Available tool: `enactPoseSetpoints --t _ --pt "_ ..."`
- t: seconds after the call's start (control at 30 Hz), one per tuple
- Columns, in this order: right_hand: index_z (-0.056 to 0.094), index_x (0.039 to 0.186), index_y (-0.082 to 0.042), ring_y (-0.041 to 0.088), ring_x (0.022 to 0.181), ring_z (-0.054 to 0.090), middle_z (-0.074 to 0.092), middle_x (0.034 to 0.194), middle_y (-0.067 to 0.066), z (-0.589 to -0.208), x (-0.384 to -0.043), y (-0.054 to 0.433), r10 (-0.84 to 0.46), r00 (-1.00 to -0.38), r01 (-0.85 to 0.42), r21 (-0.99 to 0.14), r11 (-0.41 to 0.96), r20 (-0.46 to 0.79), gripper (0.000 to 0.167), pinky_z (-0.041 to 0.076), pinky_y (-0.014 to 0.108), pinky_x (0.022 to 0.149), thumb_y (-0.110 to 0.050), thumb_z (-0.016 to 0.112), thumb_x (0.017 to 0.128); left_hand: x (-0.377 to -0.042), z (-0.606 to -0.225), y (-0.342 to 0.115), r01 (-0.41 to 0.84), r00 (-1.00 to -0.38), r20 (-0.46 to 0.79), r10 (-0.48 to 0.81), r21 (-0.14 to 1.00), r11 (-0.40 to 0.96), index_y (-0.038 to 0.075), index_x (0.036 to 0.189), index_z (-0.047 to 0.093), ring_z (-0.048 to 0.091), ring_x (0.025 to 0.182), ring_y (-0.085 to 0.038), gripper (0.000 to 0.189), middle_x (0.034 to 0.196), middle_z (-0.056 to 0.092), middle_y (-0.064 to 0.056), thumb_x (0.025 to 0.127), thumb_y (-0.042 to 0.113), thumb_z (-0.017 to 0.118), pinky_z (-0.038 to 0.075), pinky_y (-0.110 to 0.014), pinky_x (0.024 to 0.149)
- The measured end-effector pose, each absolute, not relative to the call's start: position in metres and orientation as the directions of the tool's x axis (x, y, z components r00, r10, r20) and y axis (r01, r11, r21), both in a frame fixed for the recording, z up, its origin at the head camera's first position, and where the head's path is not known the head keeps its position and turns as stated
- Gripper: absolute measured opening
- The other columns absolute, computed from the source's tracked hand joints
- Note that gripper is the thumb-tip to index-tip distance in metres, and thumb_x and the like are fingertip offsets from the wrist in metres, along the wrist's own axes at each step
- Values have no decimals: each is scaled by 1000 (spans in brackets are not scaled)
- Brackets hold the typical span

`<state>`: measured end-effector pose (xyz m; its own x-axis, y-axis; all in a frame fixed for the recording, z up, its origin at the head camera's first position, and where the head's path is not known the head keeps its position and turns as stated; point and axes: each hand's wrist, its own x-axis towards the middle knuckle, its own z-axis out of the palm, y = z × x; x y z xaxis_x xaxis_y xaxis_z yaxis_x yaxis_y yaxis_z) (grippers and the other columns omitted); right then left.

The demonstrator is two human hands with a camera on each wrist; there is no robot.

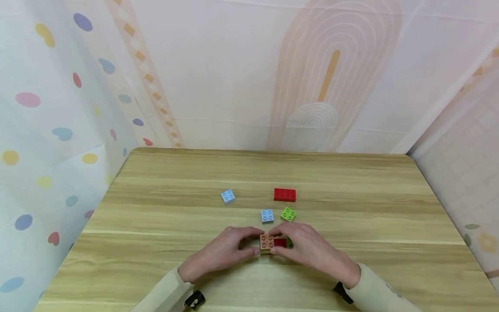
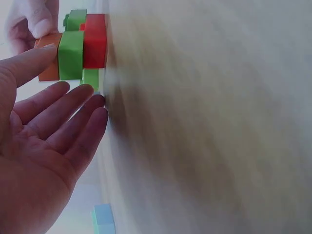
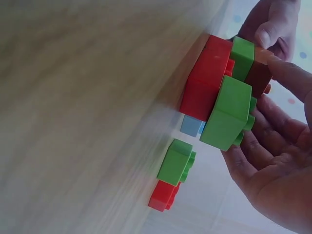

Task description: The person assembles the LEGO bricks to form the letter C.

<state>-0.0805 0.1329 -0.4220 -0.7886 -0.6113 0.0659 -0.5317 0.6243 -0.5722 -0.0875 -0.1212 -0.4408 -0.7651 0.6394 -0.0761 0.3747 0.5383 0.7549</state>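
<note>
Both hands meet over a small stack near the table's front. Its base is a red brick [image 3: 204, 78] lying on the table. A green brick [image 3: 226, 112] sits on its right end, and another green brick [image 2: 71, 55] on its left end. Topmost on the left is an orange brick [image 1: 267, 241], studs facing up. My left hand [image 1: 224, 251] holds the orange brick from the left, thumb at the near side and fingers round the far side. From the right, my right hand [image 1: 309, 245] pinches that same brick between thumb and fingertips, partly covering the stack's right end.
Just beyond the hands lie a light blue brick [image 1: 267, 216] and a loose green brick [image 1: 288, 214]. Farther back are a long red brick [image 1: 285, 195] and a second light blue brick [image 1: 228, 196]. A patterned curtain [image 1: 226, 78] borders the wooden table [image 1: 175, 173].
</note>
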Motion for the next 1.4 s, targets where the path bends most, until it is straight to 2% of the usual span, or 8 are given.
enactPoseSetpoints --t 0.17,0.37,0.47,0.9,1.07,1.4 --pt "71 122 -10 13 101 70 75 112 0 -422 -80 134 -620 -780 -552 -559 619 85 35 59 35 87 -27 81 93 -89 -435 -129 412 -805 27 592 743 527 8 138 63 63 125 -21 39 138 66 -4 102 24 68 51 -44 107" --pt "71 121 -9 14 102 70 75 114 1 -422 -79 135 -620 -781 -545 -562 622 72 34 60 37 88 -24 81 92 -94 -429 -137 522 -835 241 495 634 571 10 131 68 62 127 -24 33 132 69 -1 99 18 72 50 -50 108" --pt "71 121 -10 13 102 70 75 114 0 -422 -79 135 -618 -784 -536 -568 624 61 33 60 37 89 -24 81 93 -98 -428 -142 538 -837 296 461 605 588 10 130 68 63 126 -27 33 131 70 -3 99 17 73 51 -51 106" --pt "71 121 -10 12 103 70 75 114 0 -422 -79 133 -613 -788 -531 -572 625 61 32 59 36 89 -25 80 93 -122 -428 -160 576 -817 391 424 554 601 2 128 66 61 127 -34 32 130 69 -12 98 13 72 49 -53 108" --pt "71 121 -11 12 104 69 75 114 -1 -422 -79 133 -610 -790 -528 -575 625 62 32 60 36 89 -25 80 93 -130 -429 -166 566 -824 381 418 541 622 2 132 64 61 126 -34 37 133 67 -13 99 16 72 49 -54 108" --pt "72 120 -11 11 102 69 75 114 -1 -423 -79 133 -605 -794 -521 -578 628 59 32 59 36 89 -26 80 93 -147 -430 -177 541 -841 344 418 536 648 0 137 61 53 136 -39 43 143 60 -18 99 19 72 41 -58 114"
